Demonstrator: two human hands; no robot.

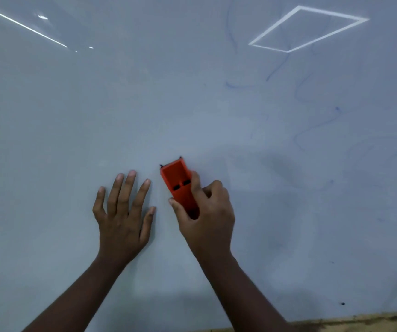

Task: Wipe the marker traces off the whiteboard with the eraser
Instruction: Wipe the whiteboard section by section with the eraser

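The right hand (207, 212) grips an orange plastic block eraser (179, 185) against the glossy white whiteboard (73, 116); the left hand (123, 212) rests flat, fingers spread, just beside it.

We see the left hand (123, 212) lying flat on the whiteboard (73, 116), just left of the eraser (177, 182), which the right hand (207, 212) holds against the board. Marker traces (312, 130) lie farther off to the right.
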